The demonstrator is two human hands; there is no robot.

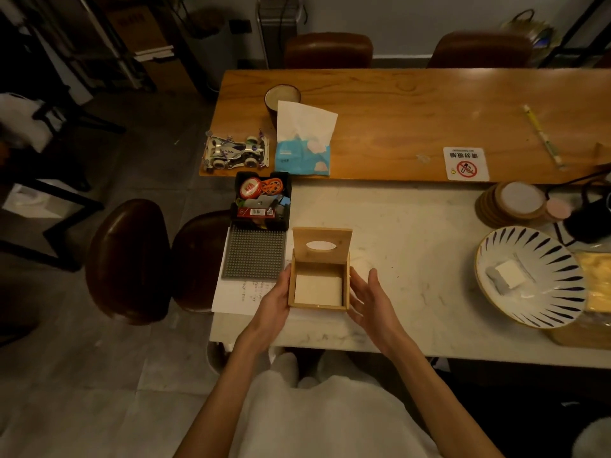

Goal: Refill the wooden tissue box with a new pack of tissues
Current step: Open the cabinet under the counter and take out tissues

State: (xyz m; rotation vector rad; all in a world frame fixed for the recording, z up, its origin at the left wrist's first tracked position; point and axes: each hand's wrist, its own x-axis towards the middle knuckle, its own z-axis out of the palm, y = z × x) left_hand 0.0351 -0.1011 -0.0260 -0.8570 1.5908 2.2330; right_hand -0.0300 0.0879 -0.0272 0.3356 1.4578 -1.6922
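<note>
The wooden tissue box stands on the marble table near its front edge, its hinged lid with an oval slot raised upright at the far side. Inside, only a pale flat bottom shows. My left hand rests flat against the box's left wall. My right hand is just right of the box, fingers spread, close to its wall; contact is unclear. A blue tissue pack with a white tissue sticking up lies farther away on the wooden table.
A toy race car and a dark cup sit by the pack. A black tray of small items and a grey studded mat lie left of the box. A striped bowl and coasters occupy the right.
</note>
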